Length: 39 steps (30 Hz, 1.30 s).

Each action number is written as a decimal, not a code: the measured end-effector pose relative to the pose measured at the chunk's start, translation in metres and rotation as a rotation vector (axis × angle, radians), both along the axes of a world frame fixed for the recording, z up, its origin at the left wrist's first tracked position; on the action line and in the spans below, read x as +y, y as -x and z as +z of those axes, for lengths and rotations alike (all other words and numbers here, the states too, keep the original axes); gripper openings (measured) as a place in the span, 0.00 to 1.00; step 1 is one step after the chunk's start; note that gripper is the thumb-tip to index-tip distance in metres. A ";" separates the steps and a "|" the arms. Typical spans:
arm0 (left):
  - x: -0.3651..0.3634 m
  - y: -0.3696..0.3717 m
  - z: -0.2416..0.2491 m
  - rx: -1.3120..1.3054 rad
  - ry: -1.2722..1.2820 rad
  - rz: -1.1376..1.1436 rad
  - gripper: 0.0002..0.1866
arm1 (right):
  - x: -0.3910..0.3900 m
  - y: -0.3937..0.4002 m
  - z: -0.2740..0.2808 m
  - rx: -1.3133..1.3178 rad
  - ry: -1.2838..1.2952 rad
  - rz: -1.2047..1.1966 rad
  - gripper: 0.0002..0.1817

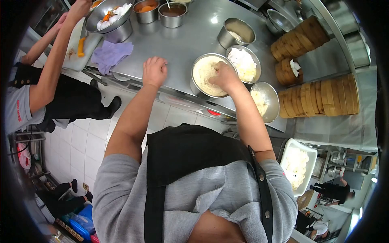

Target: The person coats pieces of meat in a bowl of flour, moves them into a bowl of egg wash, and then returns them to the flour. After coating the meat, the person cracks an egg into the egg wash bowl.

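Note:
My right hand reaches into a round steel pot of pale, crumbly, flour-like mixture. Its fingers are bent together in the crumbs, and their tips are partly hidden. On the steel table's near edge rests my left hand, its fingers curled in and nothing visible in them. Touching the pot's far right side is a bowl with white and pale yellow contents. A tilted steel bowl holding pale yellow stuff stands nearer me, on the right.
Behind is a deep steel pot. Bamboo steamers are stacked at right, above a white tub. At left, a co-worker's arms are near a cutting board, an orange-handled knife, a purple cloth and an egg bowl.

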<state>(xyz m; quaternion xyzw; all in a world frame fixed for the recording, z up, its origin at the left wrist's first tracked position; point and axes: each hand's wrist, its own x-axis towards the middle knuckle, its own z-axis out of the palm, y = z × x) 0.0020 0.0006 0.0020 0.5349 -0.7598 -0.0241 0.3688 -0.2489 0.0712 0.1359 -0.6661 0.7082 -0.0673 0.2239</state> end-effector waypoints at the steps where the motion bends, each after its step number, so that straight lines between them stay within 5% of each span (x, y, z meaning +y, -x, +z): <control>1: 0.000 0.000 -0.001 0.009 -0.004 0.001 0.06 | 0.001 0.000 -0.003 0.016 0.017 0.015 0.29; 12: 0.000 -0.001 -0.002 0.016 0.015 0.005 0.06 | 0.015 -0.018 0.004 0.120 0.232 0.170 0.23; 21: 0.000 -0.001 -0.003 0.005 -0.030 0.015 0.06 | 0.010 -0.010 0.026 -0.436 -0.044 0.066 0.15; 24: -0.003 0.000 -0.004 0.000 0.007 0.003 0.06 | 0.004 -0.008 -0.013 -0.140 0.152 0.262 0.15; 28: 0.000 -0.002 -0.006 -0.013 -0.009 0.005 0.06 | -0.019 0.005 0.018 -0.574 -0.241 0.124 0.20; 31: -0.002 -0.001 -0.005 -0.013 -0.021 -0.008 0.06 | -0.023 -0.009 -0.005 -0.213 -0.206 0.238 0.18; 32: -0.003 -0.002 -0.004 -0.013 -0.019 -0.011 0.06 | -0.019 -0.014 -0.017 -0.046 0.039 0.237 0.17; 39: -0.001 -0.001 -0.007 -0.015 -0.001 0.001 0.05 | -0.037 -0.009 -0.008 -0.284 -0.230 0.211 0.21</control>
